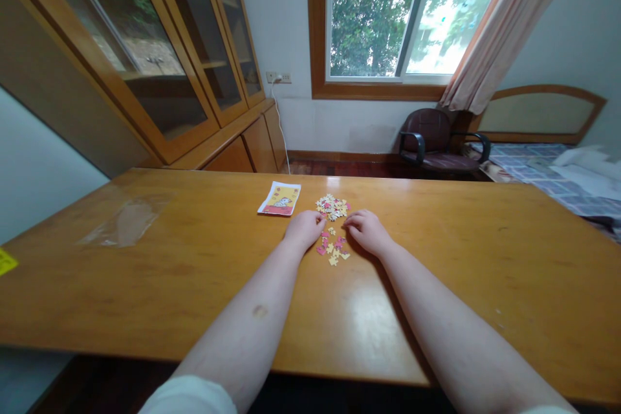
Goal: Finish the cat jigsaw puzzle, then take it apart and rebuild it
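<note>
A heap of jigsaw puzzle pieces (pixel 332 206), pale yellow, white and pink, lies near the table's far side. Closer to me is a looser group of yellow and pink puzzle pieces (pixel 334 248). My left hand (pixel 306 228) rests at the left of the pieces, its fingers curled and closed at the heap's lower edge; whatever they pinch is too small to make out. On the right, my right hand (pixel 367 230) lies beside the heap with fingers bent and a little apart, nothing visible in them. A picture card (pixel 280 198) with a yellow and pink print sits left of the heap.
The wooden table (pixel 194 284) carries a clear plastic bag (pixel 126 223) at left and a yellow label (pixel 6 261) at its left edge. Beyond stand a glass-door cabinet (pixel 213 65), an armchair (pixel 429 142) and a bed (pixel 533 168).
</note>
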A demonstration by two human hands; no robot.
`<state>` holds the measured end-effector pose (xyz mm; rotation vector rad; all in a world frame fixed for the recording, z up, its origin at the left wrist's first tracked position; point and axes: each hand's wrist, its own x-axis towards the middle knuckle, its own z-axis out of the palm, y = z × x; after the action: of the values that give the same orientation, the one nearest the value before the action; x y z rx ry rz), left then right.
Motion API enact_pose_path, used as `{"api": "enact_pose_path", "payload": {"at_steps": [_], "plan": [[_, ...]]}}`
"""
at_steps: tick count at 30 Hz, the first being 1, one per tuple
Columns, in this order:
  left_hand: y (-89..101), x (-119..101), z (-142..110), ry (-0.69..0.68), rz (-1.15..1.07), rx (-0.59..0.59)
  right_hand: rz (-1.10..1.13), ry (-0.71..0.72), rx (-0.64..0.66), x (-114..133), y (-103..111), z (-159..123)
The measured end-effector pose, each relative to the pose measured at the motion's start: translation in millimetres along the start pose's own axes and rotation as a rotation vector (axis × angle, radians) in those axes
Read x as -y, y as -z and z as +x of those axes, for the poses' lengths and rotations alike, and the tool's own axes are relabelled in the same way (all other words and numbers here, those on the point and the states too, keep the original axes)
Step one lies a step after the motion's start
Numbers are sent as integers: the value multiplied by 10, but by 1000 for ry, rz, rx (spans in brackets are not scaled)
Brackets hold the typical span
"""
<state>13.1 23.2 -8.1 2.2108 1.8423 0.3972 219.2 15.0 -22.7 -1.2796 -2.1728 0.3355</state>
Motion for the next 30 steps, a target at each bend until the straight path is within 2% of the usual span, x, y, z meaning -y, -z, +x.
{"api": "enact_pose_path", "payload": {"at_steps": [6, 10, 15, 19, 21, 24, 30], "plan": [[33, 4, 2, -38, -5, 43, -8, 12, 16, -4, -9, -1], [30, 23, 15, -23, -12, 29, -33, -10, 29, 22, 10, -1], [26, 4, 3, 9, -50, -7, -172, -176, -3, 23, 25, 8], [11, -57, -39, -127, 14, -65, -310, -284, 17, 16, 0, -7], [-7, -77, -55, -175, 68, -61, -344, -278, 69, 19, -16, -20], [-33, -75, -60, -169, 97, -41, -359, -265, 130, 23, -26, -33], [-46, -51, -52, -166, 87, -45, -347, -290, 81, 20, -6, -27]]}}
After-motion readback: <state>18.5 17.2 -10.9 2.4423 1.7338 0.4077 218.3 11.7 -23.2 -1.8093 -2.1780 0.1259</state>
